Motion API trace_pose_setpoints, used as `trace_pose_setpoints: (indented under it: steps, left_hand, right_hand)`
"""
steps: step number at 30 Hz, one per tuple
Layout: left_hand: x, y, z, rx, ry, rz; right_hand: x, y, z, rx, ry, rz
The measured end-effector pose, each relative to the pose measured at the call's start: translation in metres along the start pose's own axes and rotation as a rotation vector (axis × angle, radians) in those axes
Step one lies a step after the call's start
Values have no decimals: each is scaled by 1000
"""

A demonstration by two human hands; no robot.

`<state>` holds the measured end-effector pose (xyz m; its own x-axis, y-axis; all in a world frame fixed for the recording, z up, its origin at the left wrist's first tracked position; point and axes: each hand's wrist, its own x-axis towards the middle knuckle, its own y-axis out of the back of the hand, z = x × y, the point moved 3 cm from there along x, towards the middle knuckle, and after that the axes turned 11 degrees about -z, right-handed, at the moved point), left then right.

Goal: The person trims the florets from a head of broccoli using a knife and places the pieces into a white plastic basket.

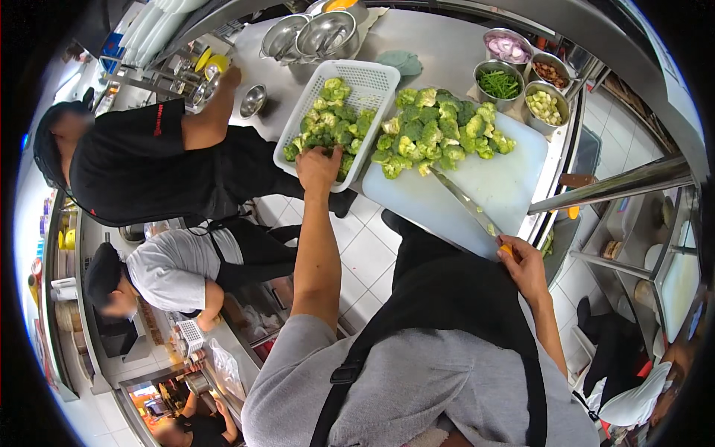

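Note:
My left hand (319, 167) reaches into a white perforated plastic basket (377, 75), its fingers down among broccoli florets (329, 120). Whether those fingers grip a floret is hidden by the hand. In my right hand (522, 265) is the orange handle of a kitchen knife (461, 195). The blade slants away to the upper left, low over a white cutting board (508, 176), its tip beside the near edge of a heap of cut broccoli (430, 125). The heap covers the far part of the board. Green scraps cling to the blade.
Metal containers hold sliced shallots (507, 47), chopped green stems (499, 84), diced pale-green vegetable (543, 107) and brown pieces (549, 72). Steel bowls (327, 33) and a green cloth (399, 62) lie farther back. A metal post (609, 193) crosses at right. Co-workers (139, 156) stand at left.

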<state>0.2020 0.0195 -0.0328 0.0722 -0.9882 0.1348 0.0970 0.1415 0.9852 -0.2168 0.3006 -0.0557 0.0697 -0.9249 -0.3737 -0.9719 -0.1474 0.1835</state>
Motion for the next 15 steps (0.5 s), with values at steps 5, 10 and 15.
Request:
trace_pose_setpoints:
  steps: [5, 10, 15]
  left_hand:
    - [0, 0, -10, -313, 2, -11]
    - [-7, -2, -26, -889, -41, 173]
    - [-45, 25, 31, -1631, -87, 22]
  right_hand:
    - [-2, 1, -1, -15, 41, 23]
    - [0, 1, -8, 30, 59, 41]
    - [-1, 3, -18, -10, 114, 39]
